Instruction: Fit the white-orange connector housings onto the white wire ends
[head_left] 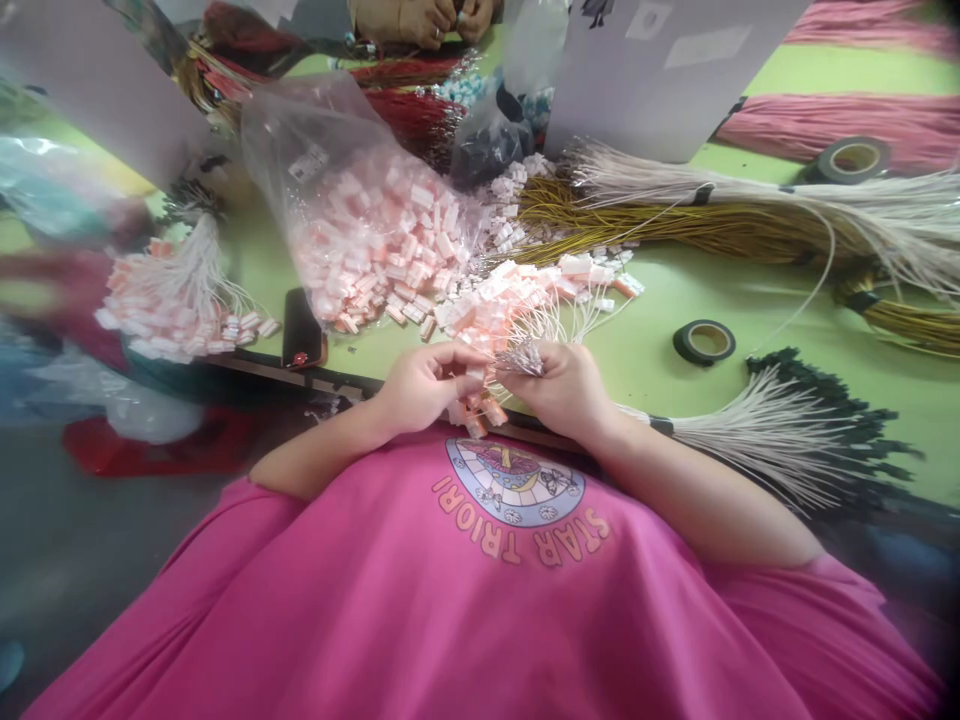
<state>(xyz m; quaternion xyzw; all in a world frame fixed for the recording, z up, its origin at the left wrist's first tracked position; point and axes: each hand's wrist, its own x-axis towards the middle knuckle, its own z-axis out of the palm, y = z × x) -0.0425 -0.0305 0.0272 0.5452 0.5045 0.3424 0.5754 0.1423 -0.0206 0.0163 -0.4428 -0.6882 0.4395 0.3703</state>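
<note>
My right hand (pixel 566 390) is closed round a bundle of white wires (pixel 523 358) whose metal-tipped ends stick out toward my left hand. My left hand (pixel 427 388) is closed in a pinch at a small pale connector housing (pixel 474 374), right beside the wire tips. Whether a wire sits inside that housing I cannot tell. Beyond my hands, white wires with pinkish-white connectors (pixel 517 300) fan out over the table. A few orange-white connectors (pixel 480 410) hang below my fingers at the table edge.
A clear plastic bag (pixel 300 165) spills loose connectors. At left lie a phone (pixel 304 325) and a finished-looking wire bunch (pixel 187 300). To the right are black tape (pixel 703 342), white wires with black ends (pixel 750 425) and yellow wires (pixel 675 230). Another person's hands (pixel 431 20) work opposite.
</note>
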